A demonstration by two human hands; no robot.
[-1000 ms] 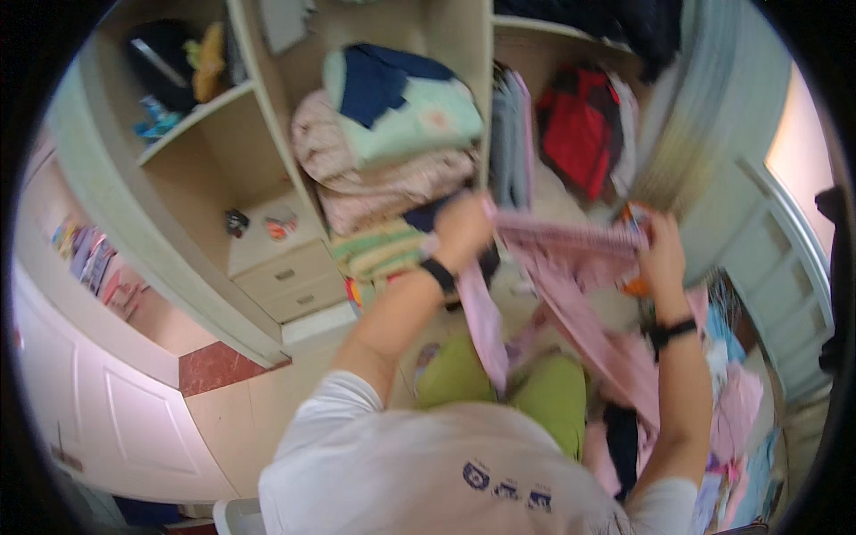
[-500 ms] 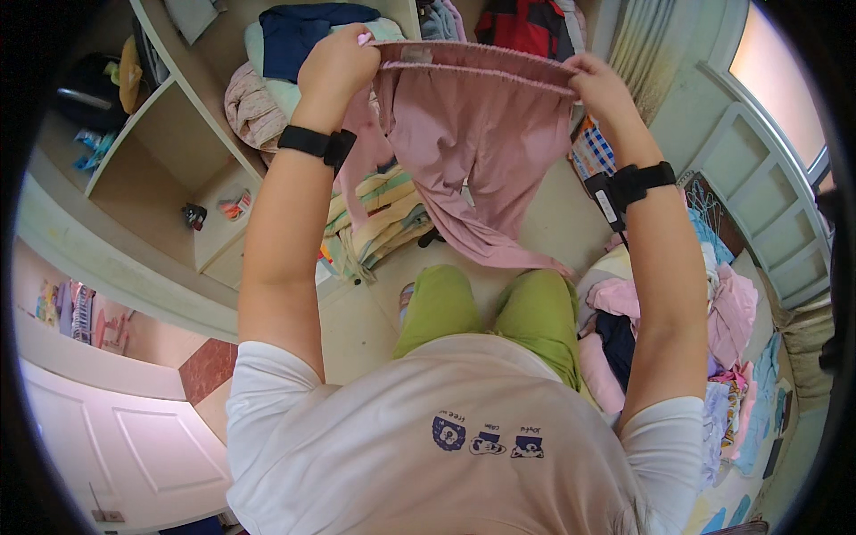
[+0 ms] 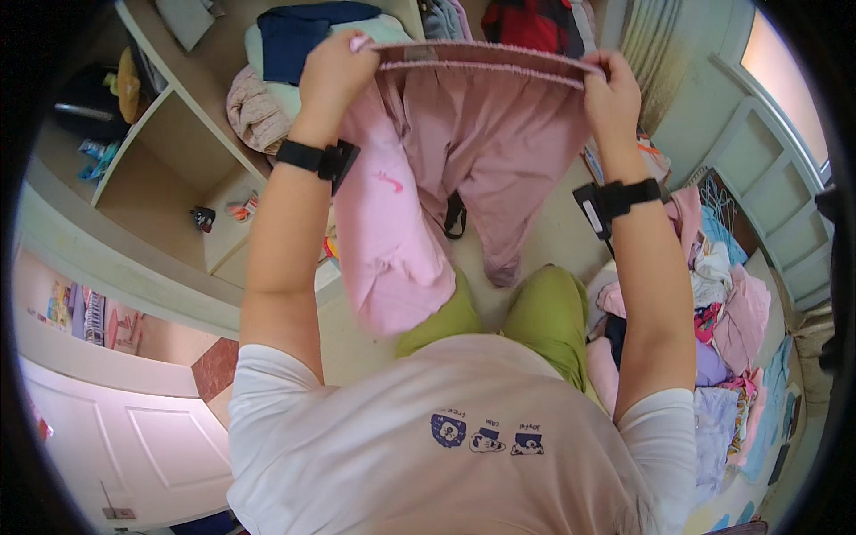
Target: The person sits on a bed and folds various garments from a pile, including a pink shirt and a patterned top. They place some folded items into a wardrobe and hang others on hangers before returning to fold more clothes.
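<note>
A pair of pink trousers (image 3: 526, 125) hangs in front of me, its elastic waistband stretched wide. My left hand (image 3: 337, 76) is closed round one end of the waistband, my right hand (image 3: 613, 94) round the other. One trouser leg (image 3: 383, 232) billows out on the left over my knee, paler in the light and bearing a small darker pink mark. The other leg droops toward the floor, its cuff near my knees. Between the legs a black loop (image 3: 456, 217) shows. Each of my wrists wears a black band.
Ahead and to the left stands an open wardrobe (image 3: 169, 116) with folded clothes, including a navy garment (image 3: 299, 40). A heap of mixed clothes (image 3: 713, 330) lies on a bed at right, beside a pale bed rail (image 3: 758, 178). A white door (image 3: 134, 446) is at lower left.
The trousers have swung: the left leg has flared out toward me, covering the striped cloth behind it. My right hand has moved slightly right and down, keeping its grip.
</note>
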